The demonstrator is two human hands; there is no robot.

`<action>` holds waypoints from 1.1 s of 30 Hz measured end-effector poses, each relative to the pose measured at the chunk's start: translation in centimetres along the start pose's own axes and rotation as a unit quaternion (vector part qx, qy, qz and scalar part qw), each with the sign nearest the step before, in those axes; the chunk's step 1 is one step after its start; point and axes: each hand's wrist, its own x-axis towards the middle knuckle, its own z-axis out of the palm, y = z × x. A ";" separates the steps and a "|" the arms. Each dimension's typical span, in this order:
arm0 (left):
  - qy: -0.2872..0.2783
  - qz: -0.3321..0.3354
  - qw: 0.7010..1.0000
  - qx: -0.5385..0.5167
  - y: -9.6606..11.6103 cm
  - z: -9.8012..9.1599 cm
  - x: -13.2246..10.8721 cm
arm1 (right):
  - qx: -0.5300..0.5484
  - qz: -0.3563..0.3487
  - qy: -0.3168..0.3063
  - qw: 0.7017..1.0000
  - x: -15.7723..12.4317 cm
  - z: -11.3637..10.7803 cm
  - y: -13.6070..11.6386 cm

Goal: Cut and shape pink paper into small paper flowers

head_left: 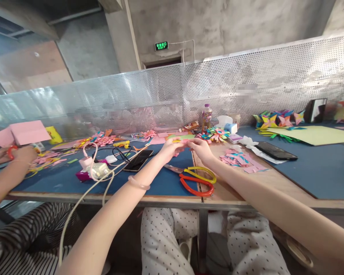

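My left hand (172, 148) and my right hand (200, 148) meet over the blue mat (160, 179), fingers pinched together on a small pink paper piece (182, 143) held between them. Just in front of my hands lie scissors with yellow and red handles (195, 177). A heap of pink and blue paper scraps (238, 158) sits to the right of my right hand.
A co-worker at the left holds red scissors (10, 151) and pink paper (23, 132). Phones (138, 160) (275, 151), chargers and cables (95, 170), a bottle (206, 117), folded paper flowers (215, 134), a yellow-green sheet (312, 134) and a perforated metal screen (189, 95) surround me.
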 end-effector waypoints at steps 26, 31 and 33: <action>-0.066 -0.043 0.997 -0.020 0.1 -0.4 0.5 | -0.025 0.029 0.026 0.999 -0.3 -0.1 -0.5; -0.085 -0.015 0.996 0.002 -0.1 -0.3 0.1 | -0.028 0.027 0.011 0.999 -0.3 0.0 -0.3; -0.086 -0.014 0.996 0.009 -0.1 -0.3 0.0 | -0.044 0.024 0.016 0.999 -0.3 0.0 -0.2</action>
